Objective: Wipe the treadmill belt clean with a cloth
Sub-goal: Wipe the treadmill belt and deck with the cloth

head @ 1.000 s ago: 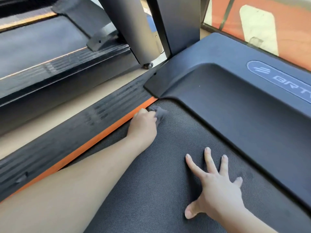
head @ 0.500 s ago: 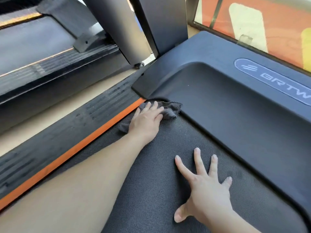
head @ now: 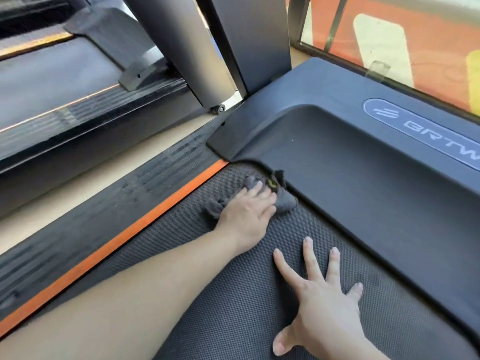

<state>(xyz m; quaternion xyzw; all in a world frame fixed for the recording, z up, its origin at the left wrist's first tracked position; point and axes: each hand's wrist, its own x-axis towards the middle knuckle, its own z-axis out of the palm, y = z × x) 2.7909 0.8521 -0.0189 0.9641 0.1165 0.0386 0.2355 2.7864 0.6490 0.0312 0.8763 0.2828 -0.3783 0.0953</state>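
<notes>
Left hand: left hand (head: 246,213) palm down on the cloth, fingers fairly straight, pressing it flat, not curled round it.
Right hand: right hand (head: 324,310) open, fingers spread, flat on the belt, near and right of the left hand, holding nothing.
Cloth: grey cloth (head: 287,202) bunched under the left hand, ends sticking out left and right of it, far edge touching the cover lip.
Belt: dark textured belt (head: 233,294); the cloth sits at its far end, toward the left corner.
Cover: dark plastic motor cover (head: 363,178) across the far end of the belt, oval logo badge (head: 426,131) at far right.
Left edge: orange stripe (head: 145,224) along the belt, ribbed black side rail (head: 104,214) just left of it.
Beyond: tan floor (head: 65,193), then a second treadmill (head: 52,87) at far left; grey post (head: 254,40) rising by the cover's far left corner.
</notes>
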